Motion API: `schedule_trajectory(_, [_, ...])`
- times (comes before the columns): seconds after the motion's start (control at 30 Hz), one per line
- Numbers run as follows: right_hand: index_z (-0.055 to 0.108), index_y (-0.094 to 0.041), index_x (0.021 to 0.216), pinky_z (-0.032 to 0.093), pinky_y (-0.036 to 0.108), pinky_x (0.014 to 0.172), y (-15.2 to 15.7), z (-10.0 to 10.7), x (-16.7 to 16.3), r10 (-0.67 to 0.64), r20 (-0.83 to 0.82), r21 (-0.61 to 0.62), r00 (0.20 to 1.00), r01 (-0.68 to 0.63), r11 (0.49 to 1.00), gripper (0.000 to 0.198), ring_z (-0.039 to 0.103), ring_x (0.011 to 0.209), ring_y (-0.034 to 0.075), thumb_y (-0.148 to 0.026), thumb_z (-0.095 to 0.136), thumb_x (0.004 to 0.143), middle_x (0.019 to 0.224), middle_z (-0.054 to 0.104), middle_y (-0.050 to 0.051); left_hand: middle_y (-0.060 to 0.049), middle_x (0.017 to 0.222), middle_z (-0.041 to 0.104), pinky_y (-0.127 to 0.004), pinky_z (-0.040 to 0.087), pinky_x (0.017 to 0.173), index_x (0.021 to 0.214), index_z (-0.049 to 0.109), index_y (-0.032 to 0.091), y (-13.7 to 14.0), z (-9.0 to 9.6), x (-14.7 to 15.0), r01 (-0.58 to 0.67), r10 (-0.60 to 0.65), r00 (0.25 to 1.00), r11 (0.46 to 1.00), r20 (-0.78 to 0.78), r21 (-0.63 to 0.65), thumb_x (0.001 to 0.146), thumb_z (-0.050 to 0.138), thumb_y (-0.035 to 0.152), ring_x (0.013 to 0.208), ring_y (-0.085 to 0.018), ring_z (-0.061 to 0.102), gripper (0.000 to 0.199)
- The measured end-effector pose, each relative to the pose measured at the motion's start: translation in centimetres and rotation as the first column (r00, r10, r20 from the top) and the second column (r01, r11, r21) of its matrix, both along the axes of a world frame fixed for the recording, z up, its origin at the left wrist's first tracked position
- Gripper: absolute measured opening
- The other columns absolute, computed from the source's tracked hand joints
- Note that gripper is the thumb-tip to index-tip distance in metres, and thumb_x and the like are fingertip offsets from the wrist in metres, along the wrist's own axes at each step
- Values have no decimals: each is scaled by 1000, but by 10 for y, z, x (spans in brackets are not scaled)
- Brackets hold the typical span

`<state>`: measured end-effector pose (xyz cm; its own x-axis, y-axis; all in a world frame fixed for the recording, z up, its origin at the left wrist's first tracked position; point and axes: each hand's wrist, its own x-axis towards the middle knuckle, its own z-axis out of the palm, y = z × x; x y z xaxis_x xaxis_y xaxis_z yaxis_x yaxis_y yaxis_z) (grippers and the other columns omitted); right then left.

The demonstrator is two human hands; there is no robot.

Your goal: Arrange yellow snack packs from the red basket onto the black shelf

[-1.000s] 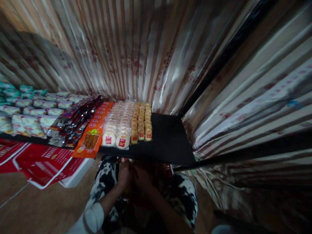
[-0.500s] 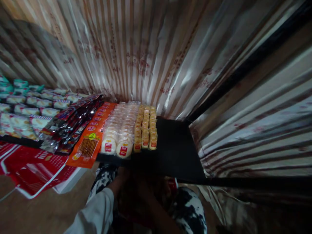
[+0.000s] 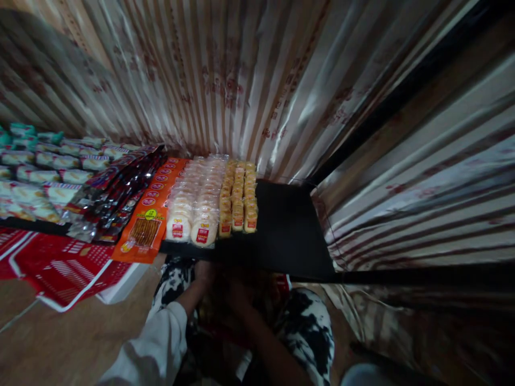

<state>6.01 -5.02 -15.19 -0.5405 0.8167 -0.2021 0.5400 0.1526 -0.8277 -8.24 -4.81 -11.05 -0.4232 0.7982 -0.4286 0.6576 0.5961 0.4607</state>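
Both hands are low between my knees, in deep shadow under the front edge of the black shelf (image 3: 289,230). My left hand (image 3: 204,272) reaches in from a light sleeve, its fingers lost in the dark. My right hand (image 3: 236,294) is beside it, also too dark to show its fingers. Something with a red and white edge (image 3: 283,283) shows beyond the right hand. Above the hands on the shelf stand rows of round white wrapped crackers (image 3: 204,214) and rows of small yellow wrapped snacks (image 3: 238,198).
Left along the shelf lie an orange snack packet (image 3: 147,225), dark shiny packets (image 3: 116,198) and many white packets (image 3: 60,177). A red basket (image 3: 72,273) is on the floor at left. Striped sheeting (image 3: 225,75) hangs behind; a dark post (image 3: 386,102) slants at right.
The view has tilted down slightly, so the shelf and its snacks sit higher in the picture. Both hands stay under the shelf edge, with little visible movement.
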Motion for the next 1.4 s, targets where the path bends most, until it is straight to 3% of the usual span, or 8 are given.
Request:
schedule_trajectory(0.23, [65,-20,106,41,41,95,-4,22,15,-110,130,45,985,105,993,37,56,109,25,-14,44,77,114,64,10,-17,105,64,-36,50,74,110,60,14,-44,26,33,233,-218,956,971,-196,56,81,39,7,92,-26,63,36])
schedule_trajectory(0.4, [62,-15,111,38,37,99,-6,24,27,-152,56,102,987,146,984,42,54,113,23,-10,44,74,118,61,11,-11,107,64,-34,49,81,106,59,17,-76,42,40,368,-294,904,904,-311,216,80,43,9,96,-23,61,31])
schedule_trajectory(0.57, [64,-17,107,41,38,97,-15,34,30,-182,10,47,983,181,982,45,59,105,22,-7,44,68,110,66,10,-5,98,67,-29,47,80,102,55,20,-98,57,40,-33,20,999,931,39,363,81,46,19,92,-19,63,22])
schedule_trajectory(0.67, [59,-16,114,38,40,100,-24,47,29,-145,-131,17,981,149,989,53,56,109,21,-6,43,65,115,63,9,-3,81,66,-26,48,63,96,52,19,-104,64,39,-386,272,899,862,342,329,81,48,35,71,-17,64,23])
schedule_trajectory(0.77, [56,-19,117,40,41,98,-32,68,26,-120,-309,-80,943,100,992,53,57,108,22,-11,45,66,115,63,7,-1,68,63,-22,45,48,88,52,17,-106,69,40,-549,314,751,785,580,286,75,53,38,56,-15,61,24])
schedule_trajectory(0.97, [62,-20,101,51,33,76,-41,100,22,-192,-467,-276,863,64,959,30,63,82,20,-31,50,76,94,69,4,4,51,57,-18,37,35,91,53,15,-114,88,47,-650,308,479,753,822,97,73,56,41,38,-11,53,32])
schedule_trajectory(1.17, [62,-19,98,52,32,70,-42,105,25,-408,-525,-353,747,246,903,43,64,76,20,-48,65,65,88,69,4,4,50,59,-13,33,33,82,57,13,-124,100,51,-577,289,461,816,839,37,74,61,30,36,-7,53,19])
schedule_trajectory(1.4, [63,-19,92,52,34,72,-55,122,27,-417,-594,-399,688,198,895,47,66,77,21,-50,71,58,86,70,6,-4,76,67,-16,52,54,88,58,10,-132,103,64,-740,251,173,671,952,-42,79,58,9,54,-5,61,9])
